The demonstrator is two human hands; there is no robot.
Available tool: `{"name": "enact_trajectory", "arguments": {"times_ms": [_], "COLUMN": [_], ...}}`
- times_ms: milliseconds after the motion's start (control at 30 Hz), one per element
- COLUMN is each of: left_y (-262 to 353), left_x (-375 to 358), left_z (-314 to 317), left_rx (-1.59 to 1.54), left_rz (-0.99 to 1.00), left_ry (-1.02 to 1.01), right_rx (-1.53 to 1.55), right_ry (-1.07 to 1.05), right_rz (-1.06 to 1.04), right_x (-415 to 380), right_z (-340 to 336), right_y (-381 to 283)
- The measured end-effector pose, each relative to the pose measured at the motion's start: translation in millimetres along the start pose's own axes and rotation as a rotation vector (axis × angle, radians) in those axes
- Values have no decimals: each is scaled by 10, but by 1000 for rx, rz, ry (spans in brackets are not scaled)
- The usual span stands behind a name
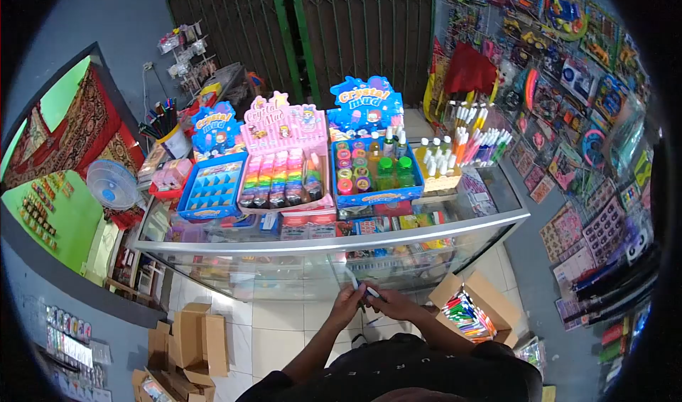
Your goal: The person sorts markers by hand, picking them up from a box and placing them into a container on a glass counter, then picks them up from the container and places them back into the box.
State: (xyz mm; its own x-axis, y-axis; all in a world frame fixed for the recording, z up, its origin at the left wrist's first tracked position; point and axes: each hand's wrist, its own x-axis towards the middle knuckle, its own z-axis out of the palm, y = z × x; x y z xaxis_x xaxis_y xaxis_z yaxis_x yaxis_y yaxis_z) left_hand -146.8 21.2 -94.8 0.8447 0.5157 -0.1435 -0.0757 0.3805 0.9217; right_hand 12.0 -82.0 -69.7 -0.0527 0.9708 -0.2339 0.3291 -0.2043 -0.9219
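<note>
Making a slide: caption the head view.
Left hand and right hand hold slim pens before a glass counter topped with Crystal Mud boxes.

The near floor (pixel 277 324) is bright, the far gate (pixel 369 40) dim, the glass counter (pixel 312 246) faintly reflective, with strong bending toward black corners.

slim white-ended pens (pixel 354 282), slanted, hand-held
</note>
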Motion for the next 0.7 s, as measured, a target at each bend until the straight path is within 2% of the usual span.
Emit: {"name": "enact_trajectory", "arguments": {"times_ms": [100, 167, 233, 267, 367, 467, 500, 567, 600, 700], "left_y": [-5, 33, 155, 132, 219, 279, 268, 244, 247, 184], "left_x": [104, 184, 224, 258, 385, 441, 464, 525, 544, 616], "left_z": [120, 210, 317, 340, 335, 336, 344, 405, 455, 578], "left_rx": [55, -36, -190, -224, -326, -308, -298, -279, -273, -269], "left_rz": [-42, 17, 91, 125, 180, 136, 136, 117, 105, 77], "left_ry": [-75, -40, -47, 93, 118, 150, 150, 138, 131, 109], "right_rx": [-23, -54, -85, 38, 154, 361, 463, 436, 534, 756], "right_ry": [96, 143, 128, 215, 271, 432, 471, 587, 663, 789], "right_rz": [-99, -104, -1, -189, 56, 99, -2, -84, -100, -138], "right_x": [-69, -73, -156, -255, -251, -393, -351, -352, -348, -468], "right_z": [1, -58, -233, -311, -568, -974, -1114, -1461, -1597, -1868], "right_y": [61, 83, -113, -379, -19, -230, -109, 34, 70, -259]}}
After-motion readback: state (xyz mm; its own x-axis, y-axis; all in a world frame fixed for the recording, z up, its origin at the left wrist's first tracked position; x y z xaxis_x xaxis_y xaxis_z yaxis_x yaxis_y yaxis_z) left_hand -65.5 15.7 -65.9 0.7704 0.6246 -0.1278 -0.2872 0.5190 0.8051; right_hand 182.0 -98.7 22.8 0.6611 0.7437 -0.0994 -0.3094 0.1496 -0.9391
